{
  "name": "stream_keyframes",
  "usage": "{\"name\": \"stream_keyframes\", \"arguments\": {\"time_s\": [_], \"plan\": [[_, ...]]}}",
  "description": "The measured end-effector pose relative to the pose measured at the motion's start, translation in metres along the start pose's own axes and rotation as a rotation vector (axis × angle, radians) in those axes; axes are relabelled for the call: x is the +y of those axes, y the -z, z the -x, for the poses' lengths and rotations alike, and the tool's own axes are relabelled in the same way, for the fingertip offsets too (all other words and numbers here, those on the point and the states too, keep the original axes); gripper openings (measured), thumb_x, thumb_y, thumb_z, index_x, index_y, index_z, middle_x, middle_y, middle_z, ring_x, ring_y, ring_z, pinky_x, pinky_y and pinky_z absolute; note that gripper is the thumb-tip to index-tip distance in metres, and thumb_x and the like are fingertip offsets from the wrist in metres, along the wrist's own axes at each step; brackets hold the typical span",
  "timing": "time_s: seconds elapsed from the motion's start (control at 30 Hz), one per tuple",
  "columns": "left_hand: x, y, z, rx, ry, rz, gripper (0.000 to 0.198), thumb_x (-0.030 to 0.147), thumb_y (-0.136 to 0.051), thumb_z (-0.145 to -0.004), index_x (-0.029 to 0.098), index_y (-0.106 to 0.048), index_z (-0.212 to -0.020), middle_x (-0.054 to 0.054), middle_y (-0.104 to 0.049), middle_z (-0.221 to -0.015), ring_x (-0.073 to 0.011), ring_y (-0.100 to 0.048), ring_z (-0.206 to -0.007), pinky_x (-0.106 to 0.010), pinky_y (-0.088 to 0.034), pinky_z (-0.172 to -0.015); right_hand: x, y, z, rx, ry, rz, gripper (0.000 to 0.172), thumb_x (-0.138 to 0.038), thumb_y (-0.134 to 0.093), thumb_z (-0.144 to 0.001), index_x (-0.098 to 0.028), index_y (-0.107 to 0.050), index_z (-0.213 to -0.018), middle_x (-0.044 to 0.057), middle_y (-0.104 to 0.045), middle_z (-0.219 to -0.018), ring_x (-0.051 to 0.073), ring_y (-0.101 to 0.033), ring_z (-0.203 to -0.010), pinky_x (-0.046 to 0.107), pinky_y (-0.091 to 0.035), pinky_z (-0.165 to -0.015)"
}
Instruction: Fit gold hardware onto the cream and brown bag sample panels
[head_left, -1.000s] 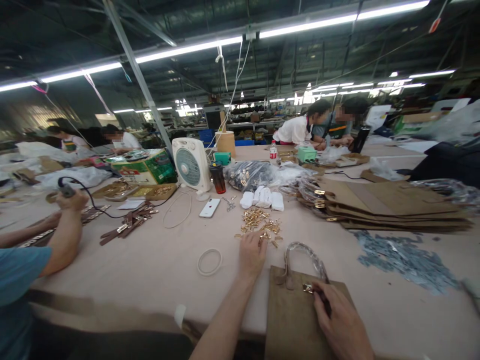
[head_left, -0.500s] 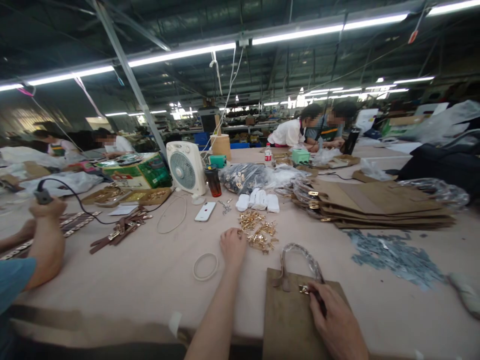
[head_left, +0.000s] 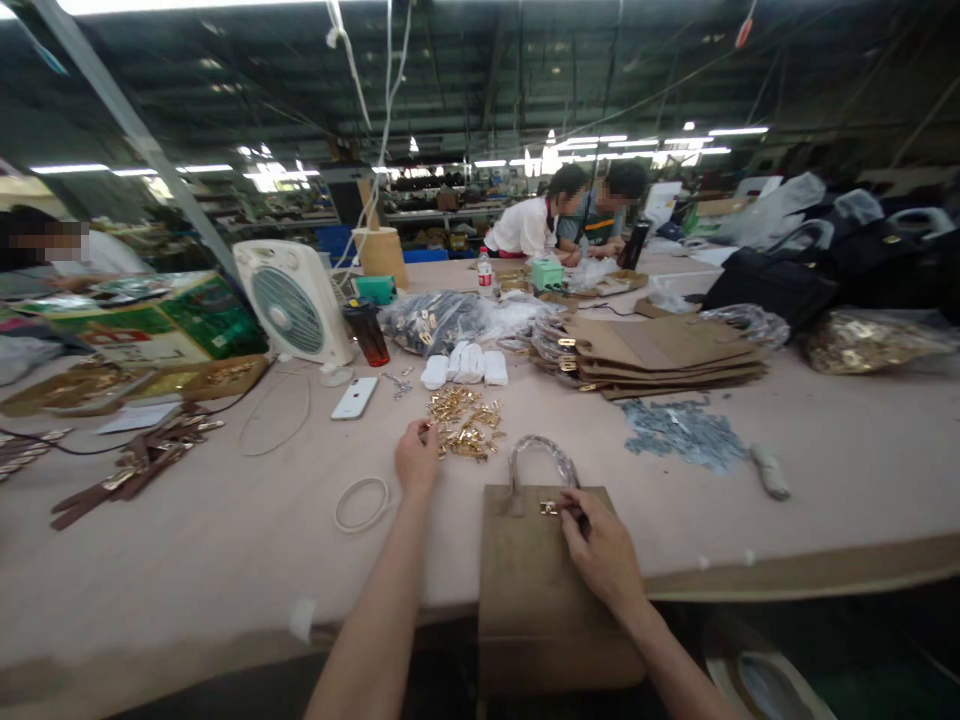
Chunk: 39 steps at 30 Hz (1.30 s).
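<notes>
A brown handbag (head_left: 525, 590) lies over the table's front edge, its looped handle (head_left: 544, 445) in clear plastic wrap. On its upper front sits a small gold clasp (head_left: 549, 508). My right hand (head_left: 604, 550) rests on the bag, thumb and fingers pinched at the clasp's right end. Left of the bag's top, my left hand (head_left: 417, 458) is closed at the edge of a pile of small gold metal fittings (head_left: 469, 425). Whatever its fingertips pinch is too small to make out.
A cream cord ring (head_left: 362, 504), a phone (head_left: 355, 398) and a fan (head_left: 289, 300) stand to the left. White rolls (head_left: 466, 364) lie behind the fittings. At right are stacked brown bag pieces (head_left: 660, 355) and grey scraps (head_left: 682, 432). Other people work beyond.
The view has swung right, so the co-worker's arm at the left is out of frame. My left hand stays by the fittings, my right at the clasp.
</notes>
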<state>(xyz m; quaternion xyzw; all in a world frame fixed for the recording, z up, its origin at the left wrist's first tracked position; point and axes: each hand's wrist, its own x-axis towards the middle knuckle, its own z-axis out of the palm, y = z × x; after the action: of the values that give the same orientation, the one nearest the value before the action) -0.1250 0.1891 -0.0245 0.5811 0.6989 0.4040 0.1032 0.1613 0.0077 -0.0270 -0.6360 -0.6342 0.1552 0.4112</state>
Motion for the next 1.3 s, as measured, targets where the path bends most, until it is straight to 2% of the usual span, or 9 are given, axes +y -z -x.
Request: {"name": "stream_keyframes", "arguments": {"time_s": [0.2,0.3,0.43,0.53,0.67,0.8,0.9,1.03,1.3], "plan": [[-0.002,-0.004,-0.001,0.073,0.048,0.150,0.035,0.044,-0.054,-0.099,0.021,-0.061,-0.124,-0.008,-0.073,-0.118,-0.0229,-0.068,-0.101,-0.037,-0.050,-0.095,0.001,0.005,-0.004,0.055,-0.097,-0.119,0.033,-0.027,-0.051,-0.092,-0.020,-0.068,-0.120,0.008,-0.075,-0.106,0.023,-0.071,-0.092,0.038,-0.057,-0.090],[-0.002,-0.003,0.001,0.054,0.031,0.145,0.037,0.043,-0.054,-0.099,0.019,-0.062,-0.125,-0.007,-0.073,-0.117,-0.0200,-0.068,-0.096,-0.035,-0.050,-0.093,0.001,0.005,-0.004,0.060,-0.125,-0.164,0.032,-0.030,-0.051,-0.092,-0.020,-0.068,-0.118,0.008,-0.075,-0.105,0.023,-0.072,-0.093,0.038,-0.057,-0.089],[-0.002,-0.001,0.004,0.021,-0.003,0.102,0.032,0.042,-0.064,-0.093,0.018,-0.070,-0.113,-0.005,-0.077,-0.104,-0.0193,-0.067,-0.090,-0.034,-0.050,-0.091,0.001,0.006,-0.003,0.050,-0.139,-0.197,0.033,-0.033,-0.051,-0.093,-0.019,-0.068,-0.117,0.009,-0.075,-0.107,0.023,-0.072,-0.095,0.038,-0.057,-0.091],[-0.004,-0.001,0.003,0.055,-0.003,0.063,0.027,0.041,-0.065,-0.092,0.021,-0.073,-0.108,-0.005,-0.077,-0.099,-0.0207,-0.067,-0.092,-0.033,-0.051,-0.090,0.003,0.006,-0.003,0.045,-0.147,-0.181,0.034,-0.036,-0.052,-0.092,-0.020,-0.068,-0.118,0.008,-0.076,-0.106,0.023,-0.073,-0.093,0.038,-0.057,-0.090],[-0.009,0.000,0.000,0.136,-0.010,0.017,0.032,0.035,-0.059,-0.094,0.021,-0.070,-0.121,-0.009,-0.075,-0.115,-0.0243,-0.066,-0.105,-0.038,-0.051,-0.098,0.009,0.005,-0.002,0.033,-0.150,-0.172,0.035,-0.038,-0.053,-0.092,-0.021,-0.068,-0.119,0.008,-0.077,-0.106,0.023,-0.074,-0.095,0.037,-0.058,-0.089],[-0.008,0.002,0.002,0.185,-0.068,-0.025,0.039,0.026,-0.054,-0.094,0.018,-0.065,-0.130,-0.012,-0.066,-0.134,-0.0278,-0.055,-0.128,-0.044,-0.042,-0.113,0.012,0.002,-0.002,0.036,-0.134,-0.158,0.035,-0.039,-0.053,-0.092,-0.021,-0.068,-0.118,0.008,-0.077,-0.107,0.024,-0.074,-0.095,0.037,-0.058,-0.090],[-0.002,0.002,0.005,0.129,-0.147,-0.054,0.034,0.026,-0.050,-0.097,0.021,-0.068,-0.126,-0.010,-0.067,-0.132,-0.0265,-0.055,-0.127,-0.044,-0.040,-0.114,0.014,0.001,-0.002,0.032,-0.132,-0.149,0.034,-0.038,-0.054,-0.092,-0.022,-0.068,-0.118,0.008,-0.078,-0.106,0.025,-0.075,-0.095,0.038,-0.058,-0.091],[0.007,-0.003,0.005,-0.004,-0.225,-0.111,0.029,0.032,-0.058,-0.095,0.025,-0.074,-0.118,-0.006,-0.066,-0.136,-0.0259,-0.051,-0.131,-0.040,-0.038,-0.115,0.015,0.001,-0.002,0.033,-0.139,-0.155,0.033,-0.039,-0.054,-0.091,-0.023,-0.069,-0.117,0.007,-0.078,-0.106,0.025,-0.075,-0.096,0.037,-0.058,-0.090],[0.016,-0.007,-0.011,-0.070,-0.024,-0.248,0.030,0.048,-0.063,-0.088,0.025,-0.078,-0.102,-0.012,-0.069,-0.123,-0.0344,-0.055,-0.116,-0.046,-0.045,-0.097,0.014,0.002,-0.002,0.023,-0.134,-0.168,0.032,-0.038,-0.054,-0.092,-0.023,-0.069,-0.115,0.008,-0.077,-0.106,0.025,-0.075,-0.095,0.038,-0.058,-0.089]]}}
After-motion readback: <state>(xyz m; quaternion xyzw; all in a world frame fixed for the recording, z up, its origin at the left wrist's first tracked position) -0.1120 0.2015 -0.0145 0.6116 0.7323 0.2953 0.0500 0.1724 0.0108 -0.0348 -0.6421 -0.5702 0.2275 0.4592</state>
